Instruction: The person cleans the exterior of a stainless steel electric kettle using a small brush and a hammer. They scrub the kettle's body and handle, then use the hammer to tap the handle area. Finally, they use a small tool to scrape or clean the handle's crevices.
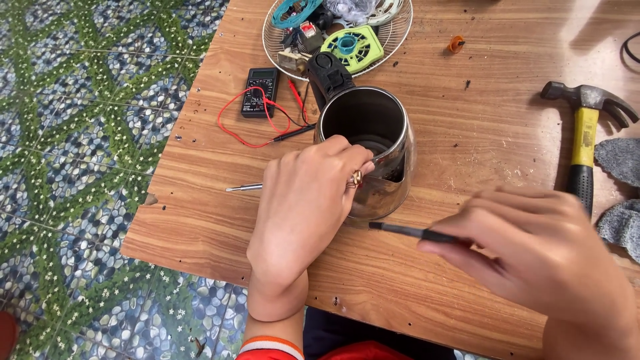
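On the wooden table (427,280), both my hands work at a steel kettle.

Nearest me, my right hand (540,257) pinches a thin dark tool (413,233), its tip pointing left toward the kettle's (373,150) base. My left hand (303,207) is closed over the kettle's near rim, fingers curled on the edge, a ring on one finger. The kettle stands upright and open near the table's middle, black handle on its far side. A metal rod (244,188) pokes out from behind my left hand. Beyond lie a multimeter (260,91) with red leads and a wire basket (337,33) of parts. Far right rests a yellow-handled hammer (585,133).
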